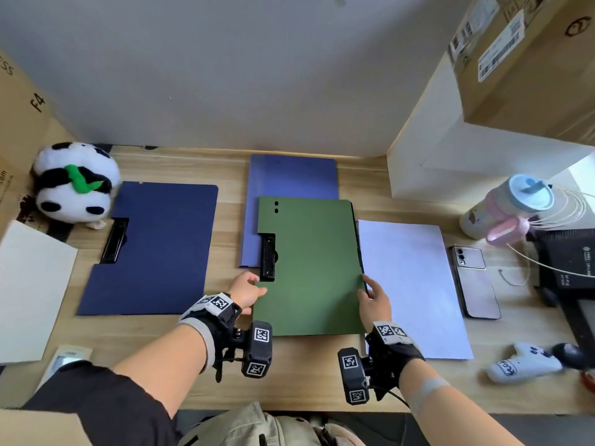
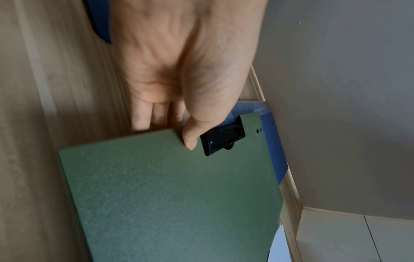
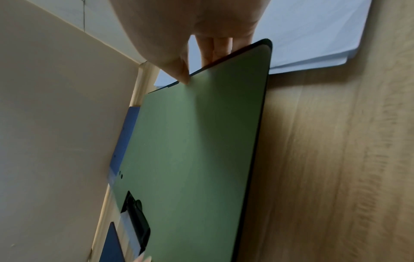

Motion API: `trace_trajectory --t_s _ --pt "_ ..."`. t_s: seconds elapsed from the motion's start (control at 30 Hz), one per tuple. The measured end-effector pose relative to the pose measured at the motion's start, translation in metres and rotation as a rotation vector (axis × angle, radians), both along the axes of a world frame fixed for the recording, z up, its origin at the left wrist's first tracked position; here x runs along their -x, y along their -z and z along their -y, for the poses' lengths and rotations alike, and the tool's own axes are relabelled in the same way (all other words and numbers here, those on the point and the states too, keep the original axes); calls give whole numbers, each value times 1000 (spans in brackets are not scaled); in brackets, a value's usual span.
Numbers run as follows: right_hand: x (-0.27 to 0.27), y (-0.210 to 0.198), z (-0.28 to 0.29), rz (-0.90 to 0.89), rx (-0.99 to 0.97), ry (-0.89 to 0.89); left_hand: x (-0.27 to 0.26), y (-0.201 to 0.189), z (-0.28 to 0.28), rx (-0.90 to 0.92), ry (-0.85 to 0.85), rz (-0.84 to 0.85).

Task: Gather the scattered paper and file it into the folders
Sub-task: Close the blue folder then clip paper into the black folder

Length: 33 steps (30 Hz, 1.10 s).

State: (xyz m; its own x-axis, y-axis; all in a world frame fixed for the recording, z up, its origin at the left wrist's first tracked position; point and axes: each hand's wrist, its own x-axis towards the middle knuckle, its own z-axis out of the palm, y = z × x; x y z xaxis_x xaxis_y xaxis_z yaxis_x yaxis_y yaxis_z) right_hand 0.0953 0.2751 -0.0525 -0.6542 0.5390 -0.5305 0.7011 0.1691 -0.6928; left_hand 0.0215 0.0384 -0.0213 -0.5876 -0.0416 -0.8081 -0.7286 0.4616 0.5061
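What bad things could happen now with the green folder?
The flat green plastic folder is pinched only at its edges by the left hand and right hand, so it might slip. It overlaps the lighter blue folder, which could get dragged along. Its right edge sits right by the white paper sheets, which could get pushed or creased.

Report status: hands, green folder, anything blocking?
Left hand and right hand pinch green folder by opposite edges. Folder closed, overlapping lighter blue folder. White paper loose beside it. Nothing blocking.
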Motion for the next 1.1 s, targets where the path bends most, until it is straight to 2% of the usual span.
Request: trace_trajectory --t_s 0.13,0.27,0.33,0.4,0.57,0.67,0.77,0.93,1.03,1.1 --pt "1 3 -3 64 107 96 -4 -2 1 8 27 31" --pt "9 -9 -14 124 76 65 -8 -4 4 -22 68 78" --pt "13 -21 -21 91 130 80 -9 -9 3 -39 112 135" --pt "18 -44 -25 -4 291 116 -5 -19 4 -10 171 105" --pt "29 -119 -11 -164 461 -129 25 -75 9 26 125 -150" --pt "44 -149 17 -199 477 -292 40 -124 15 -49 135 -285" --pt "60 -169 61 -239 478 -467 46 -170 24 -8 217 -414" --pt "80 -163 133 -199 463 -693 44 -195 45 121 356 -470" --pt "83 -146 169 -123 517 -769 45 -182 74 234 413 -461" --pt "85 -131 183 -40 522 -757 46 -166 98 264 413 -449"
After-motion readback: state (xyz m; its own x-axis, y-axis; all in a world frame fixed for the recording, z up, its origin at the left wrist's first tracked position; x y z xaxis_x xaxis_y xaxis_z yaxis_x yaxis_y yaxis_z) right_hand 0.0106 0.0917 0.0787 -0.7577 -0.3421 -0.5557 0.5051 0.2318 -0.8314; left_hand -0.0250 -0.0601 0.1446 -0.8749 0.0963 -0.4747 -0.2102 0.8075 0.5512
